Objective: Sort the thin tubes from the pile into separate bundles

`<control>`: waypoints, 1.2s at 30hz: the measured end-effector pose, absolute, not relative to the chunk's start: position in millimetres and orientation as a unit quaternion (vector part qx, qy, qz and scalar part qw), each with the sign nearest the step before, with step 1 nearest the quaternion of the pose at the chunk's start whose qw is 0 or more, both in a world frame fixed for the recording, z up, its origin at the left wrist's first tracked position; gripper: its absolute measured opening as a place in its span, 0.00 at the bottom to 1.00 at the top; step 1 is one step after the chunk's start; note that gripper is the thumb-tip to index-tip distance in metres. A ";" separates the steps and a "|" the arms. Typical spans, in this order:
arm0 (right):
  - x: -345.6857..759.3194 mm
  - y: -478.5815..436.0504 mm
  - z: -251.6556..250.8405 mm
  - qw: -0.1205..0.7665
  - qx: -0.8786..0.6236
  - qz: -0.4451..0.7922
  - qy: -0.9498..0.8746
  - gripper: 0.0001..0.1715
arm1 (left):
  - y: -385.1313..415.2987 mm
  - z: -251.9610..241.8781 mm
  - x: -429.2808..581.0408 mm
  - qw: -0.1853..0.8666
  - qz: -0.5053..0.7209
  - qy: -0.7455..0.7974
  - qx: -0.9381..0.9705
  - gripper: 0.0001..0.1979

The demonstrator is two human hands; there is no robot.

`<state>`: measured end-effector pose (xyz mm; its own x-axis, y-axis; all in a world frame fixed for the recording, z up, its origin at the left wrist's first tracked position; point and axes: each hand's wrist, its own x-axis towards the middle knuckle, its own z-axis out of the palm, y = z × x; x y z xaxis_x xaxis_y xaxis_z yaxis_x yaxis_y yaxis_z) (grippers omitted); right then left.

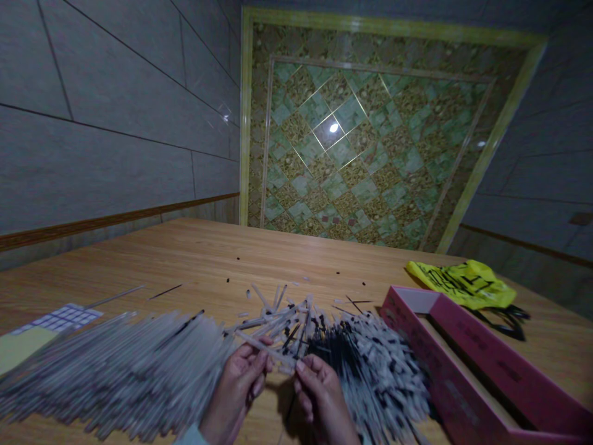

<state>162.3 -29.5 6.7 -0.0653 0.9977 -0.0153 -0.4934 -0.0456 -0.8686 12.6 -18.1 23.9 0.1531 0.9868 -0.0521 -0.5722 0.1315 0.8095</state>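
Between thumb and fingers, my left hand (243,374) pinches a thin translucent white tube (262,344), which slants down to the right. My right hand (322,395) is closed at the tube's lower end, where a small dark bit shows at the fingertips; whether it belongs to the tube is too small to tell. Left of my hands lies a wide pile of long clear tubes (120,364). Short white and black pieces (282,318) are scattered just beyond my fingers. Close by my right hand is a dense heap of thin black sticks and white-ended pieces (389,358).
A long pink open box (504,364) stands on the right, with a yellow bag (463,281) and a black strap (503,321) behind it. At far left lie a checked sheet and yellow paper (28,346). Small black bits dot the wooden table (278,253).
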 end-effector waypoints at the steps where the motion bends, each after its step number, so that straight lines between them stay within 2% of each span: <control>1: 160.1 -30.5 6.0 0.585 -0.342 0.639 -0.364 0.20 | -17.0 23.0 13.8 0.644 0.584 0.346 0.353 0.14; 5: 156.6 -33.8 6.1 0.536 -0.309 0.704 -0.347 0.21 | -16.8 25.4 15.6 0.593 0.572 0.388 0.415 0.14; 10: 161.8 -35.0 8.7 0.407 -0.252 0.791 -0.381 0.22 | -20.8 27.9 17.0 0.662 0.520 0.324 0.433 0.12; 13: 162.5 -35.3 8.9 0.395 -0.221 0.790 -0.414 0.23 | -21.1 23.3 18.4 0.668 0.536 0.326 0.399 0.11; 17: 159.2 -34.9 6.4 0.411 -0.251 0.767 -0.424 0.23 | -19.1 18.9 17.8 0.653 0.546 0.345 0.396 0.10; 21: 153.8 -34.9 6.6 0.460 -0.347 0.652 -0.494 0.24 | -17.6 19.6 16.2 0.626 0.560 0.364 0.403 0.11; 24: 151.1 -37.5 10.9 0.502 -0.425 0.490 -0.572 0.20 | -17.8 20.5 16.8 0.617 0.565 0.375 0.400 0.13; 27: 151.5 -40.6 13.7 0.490 -0.454 0.311 -0.676 0.15 | -19.0 20.8 18.4 0.622 0.559 0.385 0.389 0.13; 30: 152.3 -41.1 10.5 0.479 -0.441 0.247 -0.717 0.13 | -20.0 21.4 19.0 0.631 0.553 0.394 0.375 0.13; 33: 150.3 -38.7 3.9 0.499 -0.442 0.310 -0.678 0.14 | -19.5 22.9 17.8 0.616 0.559 0.397 0.387 0.13; 36: 147.8 -37.2 -0.1 0.484 -0.376 0.547 -0.571 0.20 | -18.9 24.8 16.5 0.604 0.563 0.379 0.417 0.12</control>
<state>147.8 -37.2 -0.1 -0.2490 0.9581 0.1412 -0.0995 0.1197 -0.9878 16.5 -18.9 24.8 0.0774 0.9969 0.0121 -0.3638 0.0170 0.9313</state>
